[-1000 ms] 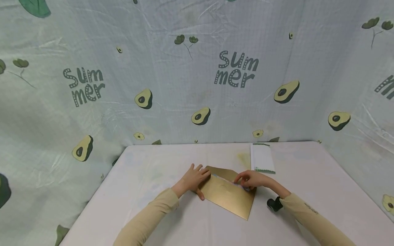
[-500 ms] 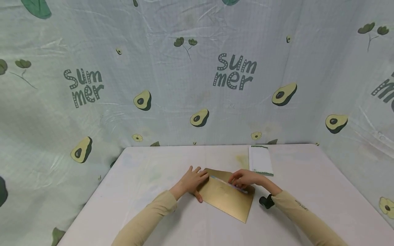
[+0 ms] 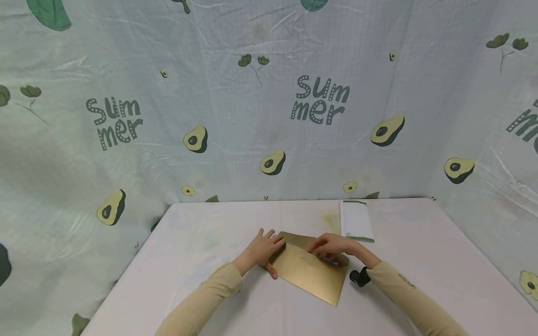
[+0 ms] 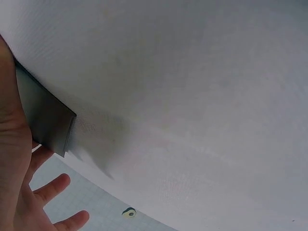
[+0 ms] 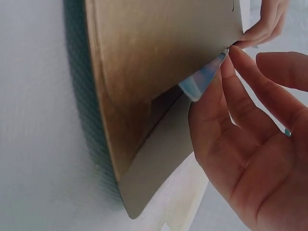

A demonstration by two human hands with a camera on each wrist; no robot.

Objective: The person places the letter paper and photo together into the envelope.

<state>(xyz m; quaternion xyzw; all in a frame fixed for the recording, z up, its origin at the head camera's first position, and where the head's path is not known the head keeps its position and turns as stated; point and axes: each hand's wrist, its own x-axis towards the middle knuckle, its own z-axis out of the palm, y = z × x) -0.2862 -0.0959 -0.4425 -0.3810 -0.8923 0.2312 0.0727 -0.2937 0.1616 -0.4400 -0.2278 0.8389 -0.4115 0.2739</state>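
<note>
A gold envelope (image 3: 311, 275) lies slanted on the white table (image 3: 201, 233). My left hand (image 3: 262, 251) rests flat on its left end with the fingers straight, and the left wrist view shows that hand (image 4: 19, 163) beside a corner of the envelope (image 4: 45, 120). My right hand (image 3: 329, 246) is at the envelope's open mouth. In the right wrist view its thumb and forefinger (image 5: 226, 67) pinch the corner of a pale blue card (image 5: 202, 79) that sticks out from under the envelope's flap (image 5: 159, 53). Most of the card is hidden inside.
A narrow white notepad (image 3: 356, 220) with a green border lies behind the right hand near the table's far edge. An avocado-print cloth (image 3: 269, 116) hangs behind and to both sides of the table. A black wrist camera (image 3: 359, 276) sits at my right cuff.
The card has slid further into the envelope, so less of it shows. My right hand has shifted slightly left along the mouth. The left hand has stayed put.
</note>
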